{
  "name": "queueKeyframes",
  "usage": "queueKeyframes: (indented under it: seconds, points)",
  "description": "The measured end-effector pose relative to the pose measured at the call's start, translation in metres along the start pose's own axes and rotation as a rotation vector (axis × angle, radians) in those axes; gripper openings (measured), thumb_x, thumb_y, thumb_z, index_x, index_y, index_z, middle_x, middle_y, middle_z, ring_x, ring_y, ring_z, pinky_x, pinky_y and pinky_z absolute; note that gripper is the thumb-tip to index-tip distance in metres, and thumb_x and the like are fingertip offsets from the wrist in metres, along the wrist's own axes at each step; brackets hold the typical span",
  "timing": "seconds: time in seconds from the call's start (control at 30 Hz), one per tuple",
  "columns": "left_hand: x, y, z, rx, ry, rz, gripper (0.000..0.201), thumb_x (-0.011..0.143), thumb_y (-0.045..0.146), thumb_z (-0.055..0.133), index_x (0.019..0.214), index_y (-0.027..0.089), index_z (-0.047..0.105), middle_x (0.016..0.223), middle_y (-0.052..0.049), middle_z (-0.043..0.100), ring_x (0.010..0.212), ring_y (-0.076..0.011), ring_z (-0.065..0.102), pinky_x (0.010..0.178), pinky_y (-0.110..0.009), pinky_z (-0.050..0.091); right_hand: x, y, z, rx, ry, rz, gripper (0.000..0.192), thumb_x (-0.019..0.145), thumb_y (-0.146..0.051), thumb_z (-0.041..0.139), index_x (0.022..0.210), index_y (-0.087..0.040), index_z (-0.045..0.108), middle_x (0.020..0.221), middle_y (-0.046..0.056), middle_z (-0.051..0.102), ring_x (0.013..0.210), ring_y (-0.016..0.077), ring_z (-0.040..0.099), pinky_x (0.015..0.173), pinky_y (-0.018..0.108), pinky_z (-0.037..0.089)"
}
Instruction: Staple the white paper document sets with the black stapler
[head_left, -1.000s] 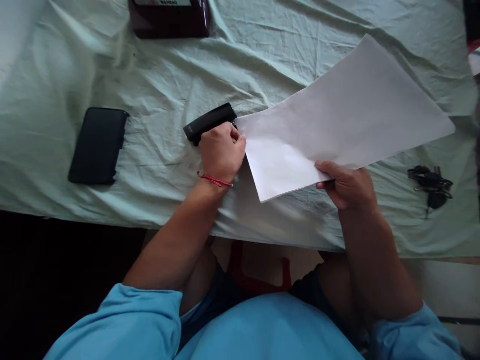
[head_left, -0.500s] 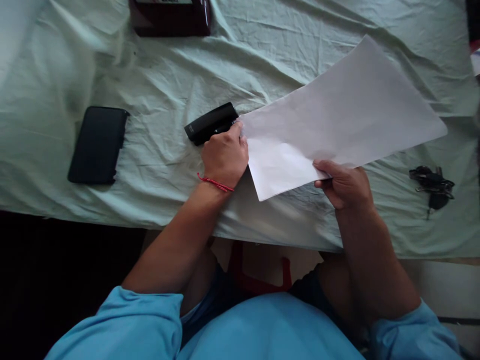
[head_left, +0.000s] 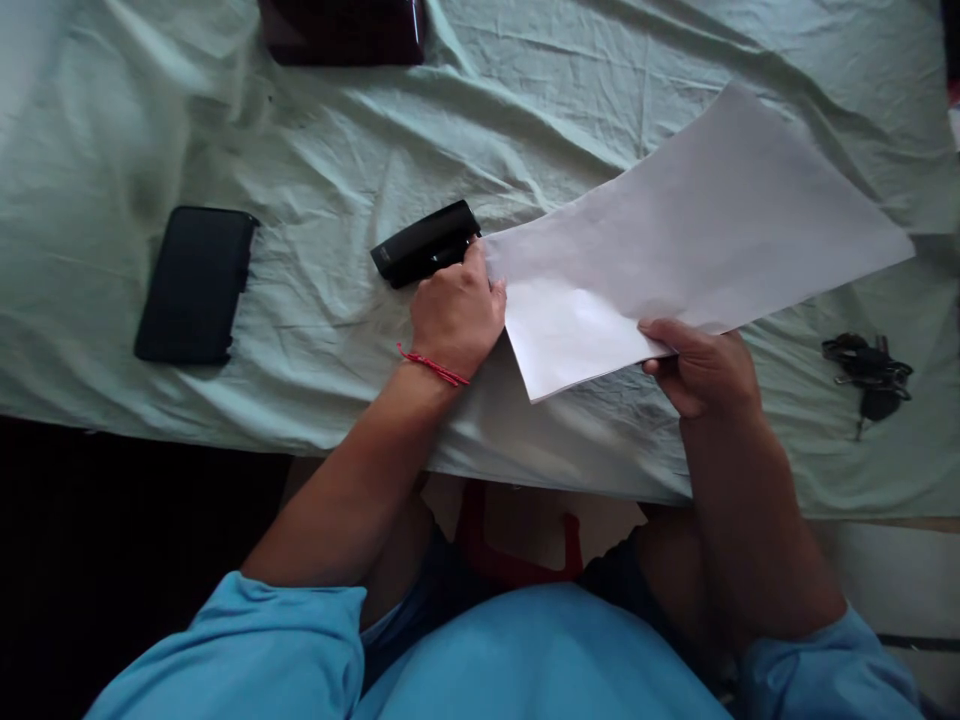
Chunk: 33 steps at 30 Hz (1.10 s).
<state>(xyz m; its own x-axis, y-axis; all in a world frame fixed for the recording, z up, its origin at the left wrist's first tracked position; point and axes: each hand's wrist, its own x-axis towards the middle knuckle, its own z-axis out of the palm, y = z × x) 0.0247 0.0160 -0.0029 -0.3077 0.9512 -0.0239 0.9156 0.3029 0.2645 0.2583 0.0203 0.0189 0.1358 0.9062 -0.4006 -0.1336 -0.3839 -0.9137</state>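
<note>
Paper [head_left: 697, 240] sits with its near-left corner at the mouth of the black stapler [head_left: 425, 243], which lies at ten o'clock from the left hand [head_left: 455, 315]. I'd judge the corner is lined up but can't tell whether a staple is in. That hand is curled shut, knuckles up, touching stapler and sheet corner. The right hand [head_left: 701, 365] pinches the paper's near edge, thumb on top. Phone [head_left: 195, 285] lies far left, keys [head_left: 866, 375] far right, on the green cloth [head_left: 300, 150].
</note>
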Motion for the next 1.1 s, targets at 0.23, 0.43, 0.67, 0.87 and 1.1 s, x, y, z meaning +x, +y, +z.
queueKeyframes:
  seconds: [0.23,0.43,0.67,0.87,1.1]
  points:
    - [0.003,-0.013,0.005,-0.188,0.184,0.021,0.032,0.096,0.026,0.071,0.127,0.020,0.077,0.104,-0.012,0.083,0.105,-0.0361,0.079,0.100,-0.052,0.059,-0.001,0.001,0.005,0.052,0.005,0.012,0.034,0.054,-0.017,0.087,0.079,-0.018,0.065,0.078,-0.001,0.062,0.060,0.0049,0.053,0.038,0.013,0.039]
    - [0.008,-0.023,-0.003,-0.224,0.350,0.021,0.023,0.100,0.032,0.067,0.120,0.022,0.073,0.122,-0.009,0.077,0.124,-0.0329,0.069,0.112,-0.056,0.050,-0.003,0.009,0.008,0.006,-0.020,-0.014,0.031,0.061,-0.023,0.087,0.082,-0.016,0.064,0.085,0.000,0.066,0.062,0.0049,0.055,0.041,0.013,0.044]
    - [0.023,-0.047,-0.005,-0.273,0.274,0.092,0.059,0.087,0.018,0.071,0.145,0.030,0.064,0.147,-0.006,0.068,0.146,-0.0382,0.054,0.125,-0.065,0.039,-0.007,0.016,0.007,-0.003,-0.017,-0.028,0.036,0.065,-0.026,0.090,0.091,-0.017,0.067,0.093,0.000,0.069,0.067,0.0072,0.061,0.043,0.015,0.049]
    - [0.014,-0.049,-0.013,-0.274,0.130,0.316,0.054,0.089,0.015,0.062,0.140,0.030,0.071,0.134,-0.005,0.074,0.128,-0.0328,0.067,0.117,-0.052,0.053,-0.011,0.022,-0.004,0.018,-0.016,-0.035,0.034,0.064,-0.027,0.092,0.086,-0.018,0.068,0.086,0.000,0.068,0.064,0.0079,0.059,0.041,0.016,0.046]
    - [0.013,-0.047,-0.020,-0.338,0.050,0.351,0.049,0.090,0.016,0.066,0.135,0.030,0.075,0.131,-0.004,0.077,0.125,-0.0319,0.069,0.118,-0.056,0.055,-0.033,0.011,-0.003,-0.054,0.013,0.024,0.027,0.070,-0.028,0.090,0.085,-0.016,0.071,0.093,0.003,0.072,0.067,0.0107,0.064,0.041,0.018,0.051]
